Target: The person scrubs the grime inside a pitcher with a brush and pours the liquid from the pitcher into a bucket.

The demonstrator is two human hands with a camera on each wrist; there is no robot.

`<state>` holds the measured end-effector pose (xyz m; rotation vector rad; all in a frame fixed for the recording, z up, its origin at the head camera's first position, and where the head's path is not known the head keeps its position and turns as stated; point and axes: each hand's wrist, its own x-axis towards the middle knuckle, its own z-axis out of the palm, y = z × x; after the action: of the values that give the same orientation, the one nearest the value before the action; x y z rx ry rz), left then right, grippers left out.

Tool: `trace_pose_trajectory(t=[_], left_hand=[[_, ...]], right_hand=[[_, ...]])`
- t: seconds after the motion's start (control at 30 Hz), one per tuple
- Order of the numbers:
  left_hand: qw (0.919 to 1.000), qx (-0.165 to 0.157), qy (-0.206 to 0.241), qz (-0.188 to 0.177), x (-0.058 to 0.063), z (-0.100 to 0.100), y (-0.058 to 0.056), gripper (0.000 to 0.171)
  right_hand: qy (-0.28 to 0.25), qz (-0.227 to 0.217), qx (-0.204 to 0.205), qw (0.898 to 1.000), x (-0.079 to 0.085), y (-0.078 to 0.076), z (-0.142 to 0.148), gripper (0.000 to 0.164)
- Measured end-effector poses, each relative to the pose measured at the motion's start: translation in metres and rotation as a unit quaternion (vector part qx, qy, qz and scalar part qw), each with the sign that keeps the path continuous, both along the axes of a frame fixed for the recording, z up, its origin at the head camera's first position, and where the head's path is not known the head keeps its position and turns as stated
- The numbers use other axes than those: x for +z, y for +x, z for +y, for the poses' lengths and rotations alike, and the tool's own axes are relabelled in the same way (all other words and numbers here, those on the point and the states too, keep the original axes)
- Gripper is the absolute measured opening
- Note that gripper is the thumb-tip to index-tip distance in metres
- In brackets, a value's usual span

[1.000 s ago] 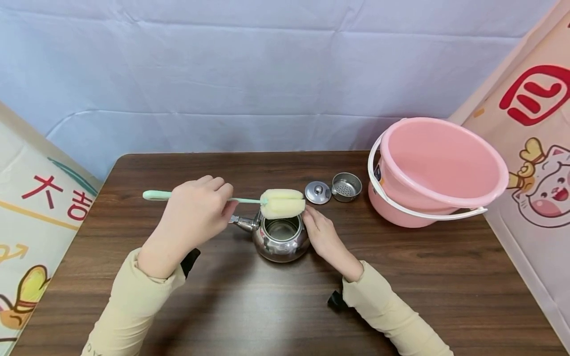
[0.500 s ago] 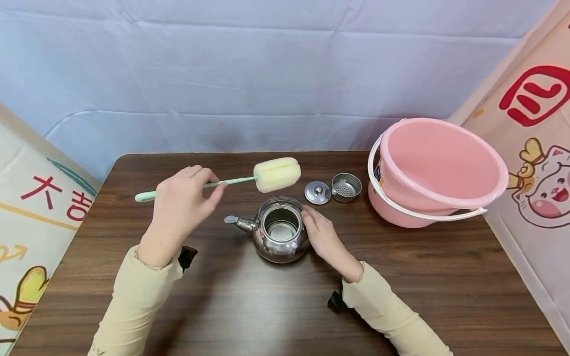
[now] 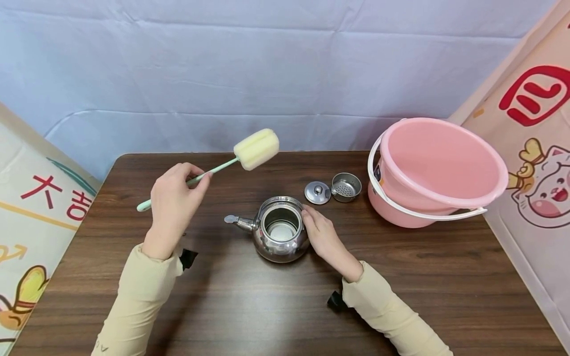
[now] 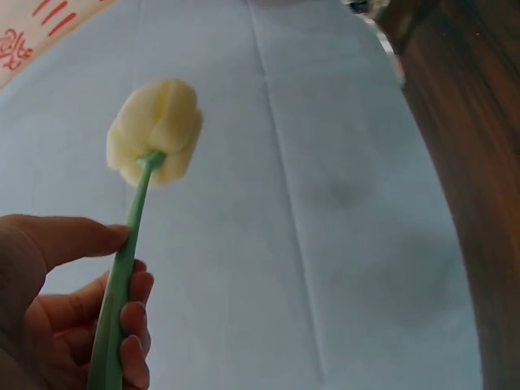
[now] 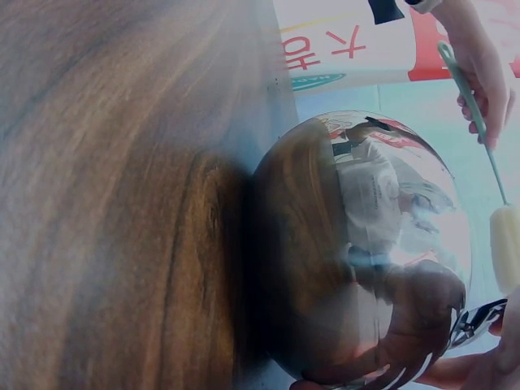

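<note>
The left hand (image 3: 173, 207) grips a thin green stick (image 3: 224, 164) with a puffy yellow sponge (image 3: 257, 149). The right hand (image 3: 326, 238), fingers straight, touches a round, shiny silver teapot (image 3: 281, 250).

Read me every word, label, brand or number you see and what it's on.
"大吉": red, left backdrop.
Red sign, right backdrop: cut off, uncertain.
Label, pink bucket: too small.
Mark, left sleeve: too faint.
Other wrist-view marks: too blurred.
</note>
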<state>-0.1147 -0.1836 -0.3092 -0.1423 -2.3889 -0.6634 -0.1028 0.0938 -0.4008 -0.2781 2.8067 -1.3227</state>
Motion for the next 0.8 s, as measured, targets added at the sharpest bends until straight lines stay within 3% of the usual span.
trace_pose_trajectory(t=[0.3, 0.8], left_hand=[[0.9970, 0.032, 0.052, -0.048, -0.014, -0.009, -0.003, 0.019], [0.9905, 0.065, 0.076, -0.094, -0.041, -0.032, -0.014, 0.022]], right_hand=[[0.001, -0.006, -0.003, 1.000, -0.001, 0.000, 0.000, 0.045], [0.000, -0.005, 0.002, 1.000, 0.000, 0.000, 0.000, 0.045]])
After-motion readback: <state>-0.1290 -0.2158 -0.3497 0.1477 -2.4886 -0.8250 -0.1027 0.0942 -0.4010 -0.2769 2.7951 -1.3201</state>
